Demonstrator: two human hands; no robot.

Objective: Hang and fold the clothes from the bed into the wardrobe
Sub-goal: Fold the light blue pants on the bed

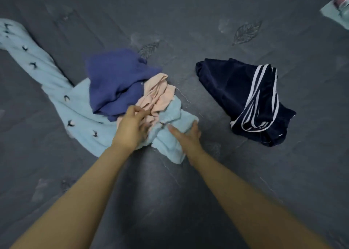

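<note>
Both hands [132, 127] apparently grip heaped clothes [117, 82].

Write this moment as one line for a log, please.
stage: sorting pile on bed | left hand: pinches peach garment | right hand: grips light blue garment | navy striped shorts: apart, untouched
</note>
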